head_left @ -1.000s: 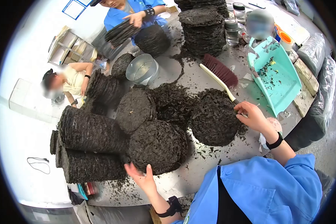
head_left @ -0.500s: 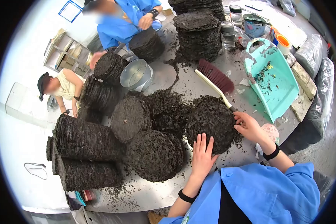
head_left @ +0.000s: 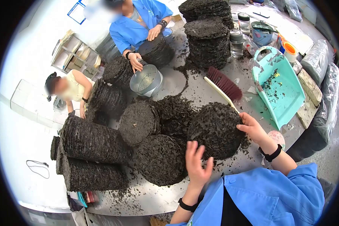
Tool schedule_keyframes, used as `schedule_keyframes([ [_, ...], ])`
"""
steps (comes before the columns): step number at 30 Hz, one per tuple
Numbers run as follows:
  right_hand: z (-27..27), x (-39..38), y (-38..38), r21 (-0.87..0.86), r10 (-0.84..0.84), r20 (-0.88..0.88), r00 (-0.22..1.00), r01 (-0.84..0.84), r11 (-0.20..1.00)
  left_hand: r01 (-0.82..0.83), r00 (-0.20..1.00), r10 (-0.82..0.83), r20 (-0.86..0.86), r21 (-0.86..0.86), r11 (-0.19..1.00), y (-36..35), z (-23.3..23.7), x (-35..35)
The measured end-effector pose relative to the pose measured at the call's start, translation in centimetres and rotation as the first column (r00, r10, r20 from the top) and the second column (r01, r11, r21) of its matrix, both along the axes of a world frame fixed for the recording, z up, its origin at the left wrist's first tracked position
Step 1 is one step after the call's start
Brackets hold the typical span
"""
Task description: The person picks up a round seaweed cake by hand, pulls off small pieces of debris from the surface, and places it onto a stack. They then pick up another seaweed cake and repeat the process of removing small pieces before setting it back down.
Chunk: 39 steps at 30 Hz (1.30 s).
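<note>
On table (head_left: 167,82), right hand (head_left: 253,129) touches dark stack (head_left: 214,130), left hand (head_left: 196,165) near.

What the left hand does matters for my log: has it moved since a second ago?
Yes. The left hand went rightward, from the front dark stack to the stack that the right hand touches, beside the brush.

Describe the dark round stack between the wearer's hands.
The round stack of dark, flaky pressed discs is rough, crumbling at the rim. It leans tilted on the grey crumb-strewn table, face toward the camera. The right hand rests on its right edge; the blurred left hand, fingers spread, is at its lower left edge.
</note>
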State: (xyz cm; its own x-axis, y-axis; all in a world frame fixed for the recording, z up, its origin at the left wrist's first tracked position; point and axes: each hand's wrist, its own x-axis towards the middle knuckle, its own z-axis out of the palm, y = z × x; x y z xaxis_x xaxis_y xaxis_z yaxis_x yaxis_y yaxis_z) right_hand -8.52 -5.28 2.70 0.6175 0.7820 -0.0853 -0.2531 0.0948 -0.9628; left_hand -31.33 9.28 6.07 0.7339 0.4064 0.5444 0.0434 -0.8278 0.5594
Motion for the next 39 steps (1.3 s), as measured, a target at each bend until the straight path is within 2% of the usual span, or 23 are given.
schedule_keyframes([
  [1,0.4,0.2,-0.1,0.035,0.009,-0.071,0.997,-0.007,0.999,-0.07,0.994,0.073,0.083,-0.039,0.997,0.5,0.9,0.1],
  [2,0.8,0.4,-0.1,0.069,0.025,-0.141,0.99,-0.015,0.997,-0.083,0.985,0.105,0.134,-0.158,0.984,1.1,1.7,0.5],
  [3,1.2,0.5,0.0,0.073,0.029,-0.137,0.99,-0.019,0.997,-0.09,0.973,0.143,0.18,-0.275,0.957,1.7,2.5,1.0],
  [4,1.6,0.7,0.1,0.063,0.062,-0.097,0.993,-0.056,0.996,0.022,0.984,0.079,0.161,-0.542,0.84,2.5,2.4,1.1],
  [5,2.0,0.7,0.4,0.053,0.095,-0.055,0.994,-0.092,0.994,0.097,0.987,0.018,0.161,-0.676,0.73,3.5,2.0,1.5],
  [6,2.2,0.7,0.7,0.061,0.097,-0.049,0.994,-0.094,0.994,0.129,0.991,-0.028,0.133,-0.858,0.497,4.0,2.3,1.5],
  [7,2.3,0.6,1.2,-0.003,0.065,0.05,0.997,-0.065,0.998,0.133,0.99,-0.083,0.117,-0.966,0.221,4.4,2.5,1.6],
  [8,2.5,0.5,1.7,-0.063,0.038,0.15,0.988,-0.028,0.998,0.095,0.995,-0.029,0.092,-0.986,0.136,4.3,1.6,1.7],
  [9,3.7,-0.1,2.0,-0.056,0.036,0.153,0.988,-0.028,0.998,0.107,0.993,0.026,0.112,-0.982,0.154,3.8,1.3,2.1],
  [10,5.7,-1.0,2.3,-0.048,-0.11,0.624,0.773,0.178,0.983,0.124,0.989,0.056,0.134,-0.981,0.151,3.5,1.0,2.2],
  [11,7.4,-1.8,2.6,0.06,-0.185,0.924,0.335,0.35,0.935,0.141,0.984,0.086,0.155,-0.979,0.149,3.3,0.8,2.3],
  [12,8.2,-2.4,2.8,0.126,-0.214,0.922,0.322,0.272,0.954,0.142,0.984,0.084,0.156,-0.978,0.154,3.0,0.9,2.4],
  [14,8.7,-4.0,3.7,0.095,-0.131,0.9,0.415,0.106,0.99,0.217,0.965,0.136,0.223,-0.975,0.053,2.2,1.1,2.3],
  [15,8.5,-4.7,4.2,0.095,-0.095,0.893,0.439,0.021,0.995,0.209,0.967,0.135,0.214,-0.977,0.052,1.9,1.3,2.0],
  [18,8.0,-5.9,5.4,0.148,-0.173,0.938,0.3,0.105,0.983,0.244,0.96,0.139,0.242,-0.97,0.008,1.4,1.9,2.0],
  [23,7.9,-6.2,5.4,0.174,-0.199,0.921,0.335,0.105,0.979,0.299,0.945,0.161,0.283,-0.951,-0.079,0.6,2.2,1.4],
  [27,7.7,-5.9,5.4,0.218,-0.238,0.896,0.374,0.097,0.971,0.31,0.94,0.177,0.292,-0.947,-0.083,0.1,3.1,1.7],
  [31,6.9,-5.4,5.2,0.182,-0.197,0.907,0.372,0.075,0.98,0.314,0.935,0.192,0.297,-0.947,-0.064,0.0,2.9,1.7],
  [33,7.2,-5.5,5.1,0.19,-0.199,0.886,0.418,0.063,0.98,0.316,0.934,0.195,0.299,-0.947,-0.059,0.0,2.8,1.7],
  [37,8.3,-6.4,5.1,0.206,-0.211,0.882,0.42,0.058,0.977,0.332,0.924,0.212,0.318,-0.943,-0.034,0.0,2.7,1.7],
  [39,7.9,-6.4,5.2,0.21,-0.205,0.914,0.35,0.024,0.977,0.351,0.917,0.216,0.336,-0.936,-0.035,-0.1,2.6,1.7],
])
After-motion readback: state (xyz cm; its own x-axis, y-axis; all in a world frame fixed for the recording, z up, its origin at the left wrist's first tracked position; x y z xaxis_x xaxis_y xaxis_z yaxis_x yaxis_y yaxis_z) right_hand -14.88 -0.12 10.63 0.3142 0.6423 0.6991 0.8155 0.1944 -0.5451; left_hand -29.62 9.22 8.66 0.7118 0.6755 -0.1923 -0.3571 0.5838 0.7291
